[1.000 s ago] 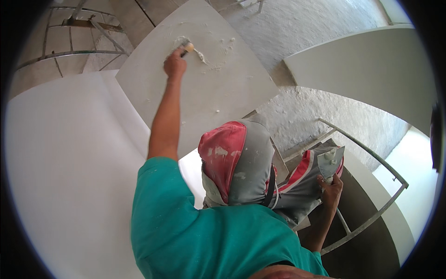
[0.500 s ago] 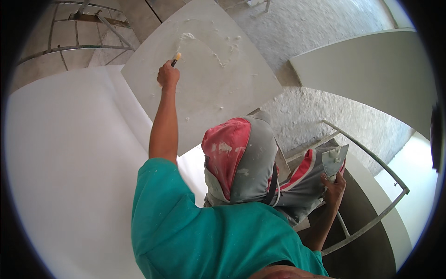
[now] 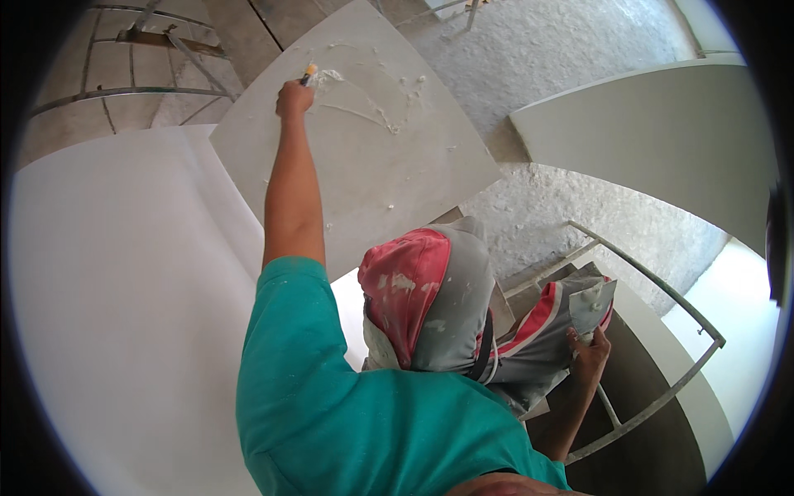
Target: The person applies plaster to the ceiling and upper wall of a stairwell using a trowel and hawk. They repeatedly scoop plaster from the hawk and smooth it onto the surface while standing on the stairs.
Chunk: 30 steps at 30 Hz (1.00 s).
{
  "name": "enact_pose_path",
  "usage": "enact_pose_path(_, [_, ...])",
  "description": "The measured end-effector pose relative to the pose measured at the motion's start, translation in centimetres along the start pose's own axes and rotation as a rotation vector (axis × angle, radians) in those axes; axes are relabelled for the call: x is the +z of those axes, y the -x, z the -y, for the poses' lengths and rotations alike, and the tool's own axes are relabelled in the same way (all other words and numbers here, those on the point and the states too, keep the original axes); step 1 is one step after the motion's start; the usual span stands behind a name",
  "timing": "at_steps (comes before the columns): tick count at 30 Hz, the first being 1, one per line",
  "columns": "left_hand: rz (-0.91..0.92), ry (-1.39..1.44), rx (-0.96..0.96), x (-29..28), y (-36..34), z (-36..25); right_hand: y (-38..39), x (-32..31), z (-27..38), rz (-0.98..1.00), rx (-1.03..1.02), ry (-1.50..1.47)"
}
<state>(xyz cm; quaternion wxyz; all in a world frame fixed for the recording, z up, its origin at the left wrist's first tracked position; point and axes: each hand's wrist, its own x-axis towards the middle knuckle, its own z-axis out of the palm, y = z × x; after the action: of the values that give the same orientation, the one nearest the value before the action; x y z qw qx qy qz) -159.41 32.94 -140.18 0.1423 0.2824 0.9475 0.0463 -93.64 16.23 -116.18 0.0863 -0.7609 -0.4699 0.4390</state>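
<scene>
Stretched far forward, my left hand (image 3: 295, 99) is closed round a small tool with a dark and orange handle (image 3: 309, 73); its working end is too small to make out. It is over a light grey board (image 3: 372, 169), beside a wet white smear of plaster (image 3: 330, 75). A ridge of plaster curves across the board, with small lumps scattered round it. At the lower right, my right hand (image 3: 590, 354) grips a putty knife (image 3: 592, 306) by its handle. Its wide blade points up and away, with plaster on it, next to my grey and red trouser leg (image 3: 538, 326).
A bent metal rail (image 3: 662, 285) curves round my right side. More metal framing (image 3: 157, 89) stands at the far left. A smooth white surface (image 3: 124, 289) fills the left side. Beyond the board lies a rough, pale, debris-covered floor (image 3: 538, 70), and a grey curved panel (image 3: 653, 136) is at right.
My left hand with its tool has moved forward and slightly left across the board. A longer plaster line now shows behind it. The putty knife in my right hand has shifted slightly down.
</scene>
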Motion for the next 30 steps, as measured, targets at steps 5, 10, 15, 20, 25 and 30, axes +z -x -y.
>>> enact_pose_path(5, [0.189, -0.107, 0.271, 1.7, 6.7, -6.0, 0.7, 0.4, 0.4, -0.008, -0.005, -0.016])
enact_pose_path(10, [0.333, -0.099, 0.452, 1.4, 10.9, -3.0, 0.2, 0.2, 0.2, -0.013, -0.038, -0.086])
enact_pose_path(15, [-0.013, 0.029, 0.360, 1.5, 9.4, -1.0, 0.1, 0.0, 0.9, -0.006, 0.010, -0.021])
enact_pose_path(20, [-0.258, -0.075, 0.641, 11.7, 19.1, 1.1, -0.4, 0.5, 0.7, -0.010, -0.099, 0.013])
enact_pose_path(25, [0.027, 0.176, 0.658, 7.2, 20.6, 3.9, -0.7, 0.3, 0.0, -0.095, -0.104, 0.043])
enact_pose_path(30, [-0.119, -0.126, 0.210, 2.9, 13.8, 4.7, -1.7, 0.5, 0.2, -0.150, -0.043, 0.059])
